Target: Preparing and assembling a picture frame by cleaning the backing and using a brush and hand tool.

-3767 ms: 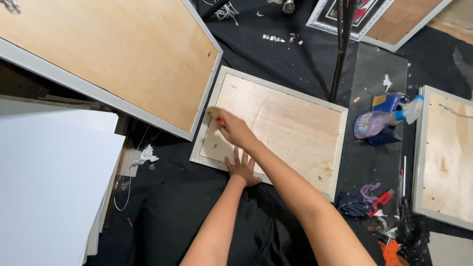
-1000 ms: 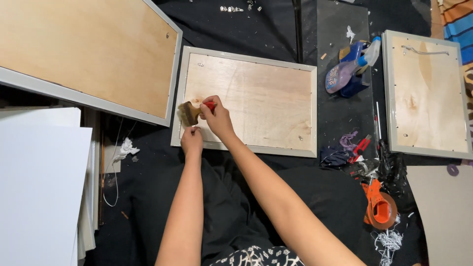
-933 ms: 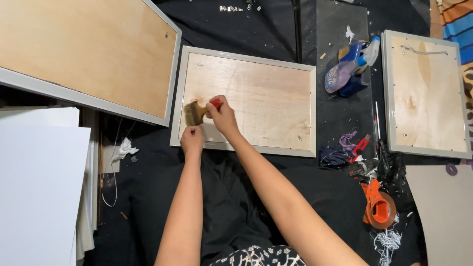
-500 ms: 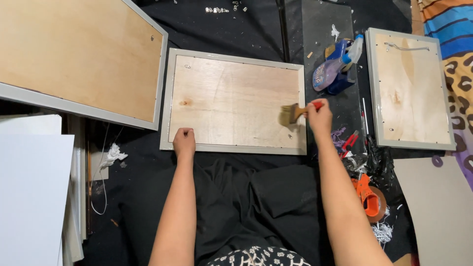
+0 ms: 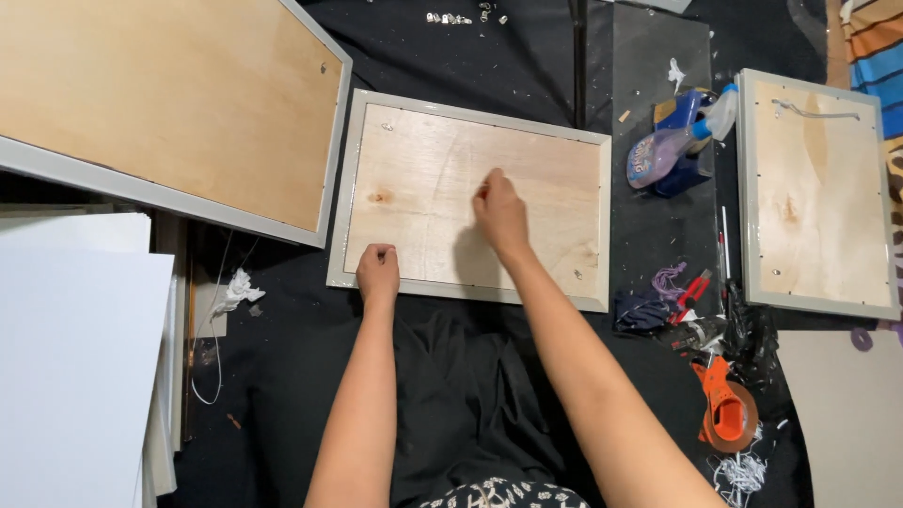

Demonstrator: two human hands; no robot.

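spray bottle — purple, pale nozzle, lying on black cloth | printed label on its side — unreadable

A single camera, worn on the person's head, looks almost straight down at the floor in front of them. Both forearms enter from the bottom edge, so the top of the picture lies farthest from the body. The view sits fairly near, centred on a wooden-backed frame, with neighbouring panels cut off at left and right. It is the only view, so no overlap exists; the tilt seems slight.
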